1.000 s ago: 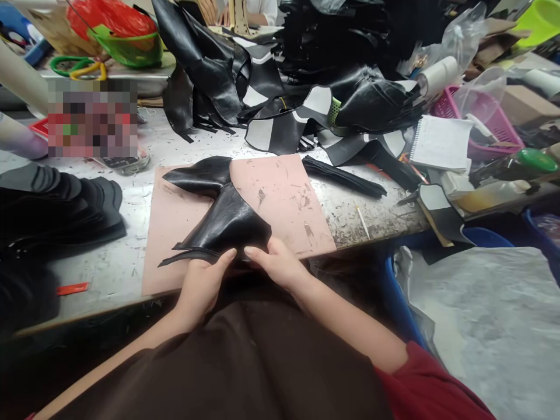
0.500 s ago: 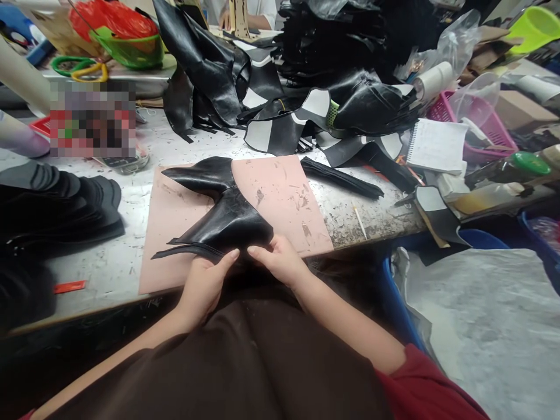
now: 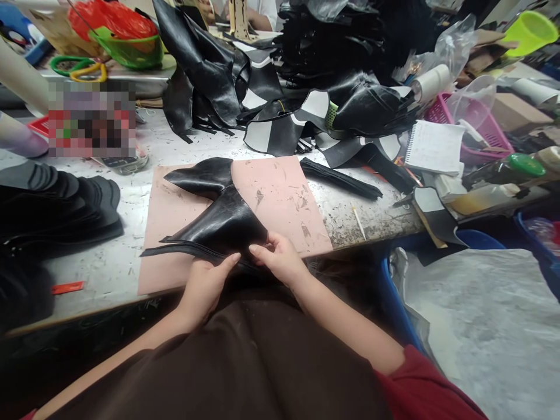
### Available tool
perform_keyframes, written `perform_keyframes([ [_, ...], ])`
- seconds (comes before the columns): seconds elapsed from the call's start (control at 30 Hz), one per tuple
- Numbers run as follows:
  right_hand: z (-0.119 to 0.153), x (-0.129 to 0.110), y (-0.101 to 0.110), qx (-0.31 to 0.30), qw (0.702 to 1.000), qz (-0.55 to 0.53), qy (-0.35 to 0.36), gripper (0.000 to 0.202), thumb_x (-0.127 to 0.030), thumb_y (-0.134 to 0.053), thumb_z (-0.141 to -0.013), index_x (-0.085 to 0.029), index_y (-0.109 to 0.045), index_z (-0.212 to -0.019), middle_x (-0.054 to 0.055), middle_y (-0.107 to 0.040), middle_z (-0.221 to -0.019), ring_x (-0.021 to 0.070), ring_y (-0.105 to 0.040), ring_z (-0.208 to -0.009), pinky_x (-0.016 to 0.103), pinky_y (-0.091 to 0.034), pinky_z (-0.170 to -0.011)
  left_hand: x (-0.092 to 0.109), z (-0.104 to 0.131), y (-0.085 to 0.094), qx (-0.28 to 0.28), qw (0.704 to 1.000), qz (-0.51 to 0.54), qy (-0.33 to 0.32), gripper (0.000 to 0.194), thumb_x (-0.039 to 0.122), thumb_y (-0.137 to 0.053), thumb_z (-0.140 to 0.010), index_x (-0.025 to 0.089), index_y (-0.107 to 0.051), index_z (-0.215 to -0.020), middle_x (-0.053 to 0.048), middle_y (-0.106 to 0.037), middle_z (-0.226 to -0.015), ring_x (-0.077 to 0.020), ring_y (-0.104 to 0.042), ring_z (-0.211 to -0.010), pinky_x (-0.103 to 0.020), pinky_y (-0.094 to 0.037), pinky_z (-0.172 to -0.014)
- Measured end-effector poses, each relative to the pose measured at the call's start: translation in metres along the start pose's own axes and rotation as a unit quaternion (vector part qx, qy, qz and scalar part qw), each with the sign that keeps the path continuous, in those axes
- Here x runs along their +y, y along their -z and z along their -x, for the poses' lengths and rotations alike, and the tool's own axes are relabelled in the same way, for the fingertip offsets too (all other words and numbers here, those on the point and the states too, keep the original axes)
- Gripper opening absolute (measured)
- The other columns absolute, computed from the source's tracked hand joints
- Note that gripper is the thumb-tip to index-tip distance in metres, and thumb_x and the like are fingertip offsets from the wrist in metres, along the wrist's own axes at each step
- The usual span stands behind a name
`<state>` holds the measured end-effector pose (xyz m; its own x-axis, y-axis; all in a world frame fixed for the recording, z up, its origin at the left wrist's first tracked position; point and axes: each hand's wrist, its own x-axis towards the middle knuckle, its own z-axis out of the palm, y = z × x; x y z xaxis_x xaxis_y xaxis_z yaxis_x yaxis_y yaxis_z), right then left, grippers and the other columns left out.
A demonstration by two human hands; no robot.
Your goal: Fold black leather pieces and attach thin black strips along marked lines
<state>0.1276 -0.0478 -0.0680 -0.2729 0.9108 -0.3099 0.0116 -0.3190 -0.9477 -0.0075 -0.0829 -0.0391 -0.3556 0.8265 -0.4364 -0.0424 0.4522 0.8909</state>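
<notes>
A shiny black leather piece (image 3: 219,219) with a pointed upper end lies over a pink mat (image 3: 280,192), its lower part reaching the mat's front edge. My left hand (image 3: 206,286) pinches the lower edge of this leather, thumb on top and fingers hidden underneath. Close to its right, my right hand (image 3: 277,256) grips the leather's lower right corner between thumb and fingers. Thin dark layered strips of the leather stick out to the left of my left hand.
Stacked black pieces (image 3: 56,204) fill the table's left side near an orange strip (image 3: 67,287). Behind the mat are more leather pieces (image 3: 210,76). A notebook (image 3: 435,146) and pink basket (image 3: 490,146) stand right. A person's hand shows at the back.
The lower part of the leather has shifted slightly left, and its strips reach further out. My right hand has moved a little left with the corner.
</notes>
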Motion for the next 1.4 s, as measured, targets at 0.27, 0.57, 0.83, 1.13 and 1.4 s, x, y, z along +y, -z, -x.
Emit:
perform_keyframes([
  [0.27, -0.001, 0.002, -0.001, -0.019, 0.999, -0.024, -0.009, 0.021, -0.033, -0.063, -0.063, -0.015, -0.058, -0.07, -0.001, -0.055, -0.061, 0.0132, -0.051, -0.059, 0.028, -0.045, -0.059, -0.015, -0.005, -0.001, -0.015, 1.0, 0.024, 0.013, 0.017, 0.028, -0.072, -0.058, 0.016, -0.061, -0.053, 0.001, -0.055, -0.039, -0.0196, -0.06, -0.051, -0.027, -0.05, -0.05],
  [0.57, 0.002, -0.001, -0.004, -0.001, 0.999, -0.031, 0.022, 0.018, -0.032, -0.062, -0.063, -0.015, -0.056, -0.065, -0.002, -0.052, -0.059, 0.0127, -0.047, -0.059, 0.027, -0.041, -0.058, -0.028, -0.01, -0.003, -0.127, 0.975, 0.178, 0.048, 0.038, 0.025, -0.08, -0.054, 0.011, -0.065, -0.086, -0.004, -0.068, -0.071, -0.0177, -0.063, -0.07, -0.029, -0.051, -0.068],
  [0.83, 0.0, -0.002, -0.004, -0.001, 0.999, -0.013, 0.029, 0.017, -0.032, -0.061, -0.063, -0.016, -0.056, -0.064, -0.002, -0.052, -0.063, 0.0129, -0.048, -0.061, 0.026, -0.041, -0.059, -0.028, -0.011, -0.005, -0.12, 0.972, 0.195, 0.058, 0.034, 0.024, -0.081, -0.051, 0.009, -0.067, -0.077, -0.001, -0.064, -0.06, -0.0153, -0.061, -0.061, -0.03, -0.05, -0.067],
  [1.13, -0.002, -0.003, 0.008, -0.09, 0.995, 0.007, 0.039, 0.018, -0.022, -0.061, -0.064, -0.018, -0.055, -0.08, -0.001, -0.058, -0.073, 0.0162, -0.058, -0.074, 0.031, -0.047, -0.073, -0.021, -0.012, -0.005, -0.133, 0.966, 0.222, 0.019, 0.034, 0.019, -0.079, -0.054, 0.008, -0.066, -0.083, -0.009, -0.071, -0.082, -0.026, -0.064, -0.086, -0.041, -0.049, -0.085],
  [1.4, -0.001, -0.002, 0.001, -0.051, 0.995, -0.078, 0.037, 0.02, -0.016, -0.057, -0.059, -0.02, -0.05, -0.077, -0.004, -0.056, -0.07, 0.0138, -0.057, -0.071, 0.028, -0.047, -0.071, -0.028, -0.017, -0.003, -0.096, 0.976, 0.195, -0.004, 0.033, 0.019, -0.079, -0.052, 0.01, -0.065, -0.081, -0.006, -0.07, -0.077, -0.0227, -0.065, -0.079, -0.038, -0.05, -0.081],
])
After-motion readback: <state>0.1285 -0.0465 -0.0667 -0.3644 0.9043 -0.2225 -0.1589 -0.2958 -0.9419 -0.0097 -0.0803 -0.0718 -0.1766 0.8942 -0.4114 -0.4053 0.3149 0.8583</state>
